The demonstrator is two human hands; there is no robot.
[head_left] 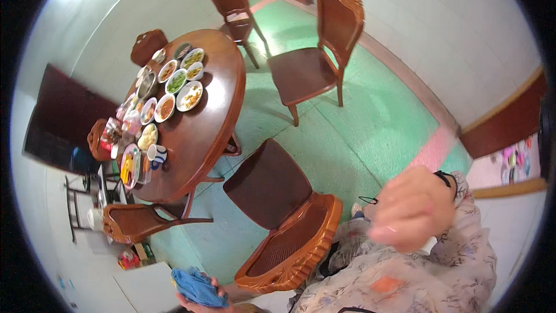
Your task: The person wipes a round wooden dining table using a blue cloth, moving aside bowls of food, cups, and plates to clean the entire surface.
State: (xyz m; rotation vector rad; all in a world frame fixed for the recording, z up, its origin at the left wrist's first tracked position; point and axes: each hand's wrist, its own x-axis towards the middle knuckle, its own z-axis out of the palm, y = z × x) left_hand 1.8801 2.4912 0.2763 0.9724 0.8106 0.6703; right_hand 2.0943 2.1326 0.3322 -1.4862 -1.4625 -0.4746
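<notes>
My left hand (pixel 200 307) is closed around a crumpled blue cloth (pixel 200 287) at the lower edge, left of a carved wooden chair (pixel 284 214). The cloth covers most of its fingers. Over on the right, my right hand (pixel 412 208) is raised in front of my body with its fingers curled in, slightly blurred. A black band (pixel 446 178) circles that wrist. A thin black loop (pixel 368 200) shows beside the curled fingers; whether they hold it cannot be told. The nearest chair stands between my hands, its seat toward the table.
A round wooden table (pixel 217 122) at the left carries several dishes of food, a blue-and-white mug (pixel 156 155) and bags. Several carved chairs surround it, one (pixel 313 58) pulled away on the green floor (pixel 341 145). A doorway with a wooden sill (pixel 509 188) lies to the right.
</notes>
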